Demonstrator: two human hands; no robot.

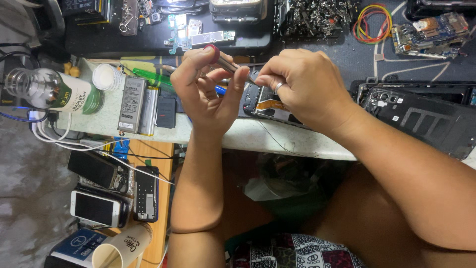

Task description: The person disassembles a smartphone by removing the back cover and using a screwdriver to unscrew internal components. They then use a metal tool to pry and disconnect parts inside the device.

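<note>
Crowding both hands — batteries [139,105], bottle [52,92], back cover [426,116].

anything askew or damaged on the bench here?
Mostly clutter. The clear bottle lies on its side at the bench's left edge. A phone back cover lies stripped beside the opened phone under the right hand. The left hand holds a metal tool. No spill visible.

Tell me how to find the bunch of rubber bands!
Start at the dark work mat along the top of the picture, above the two hands. Go to its upper right part, between the heap of small metal parts and the blue circuit board. The loose red, yellow and green rubber band rings are the only round, brightly coloured loops there.
</note>
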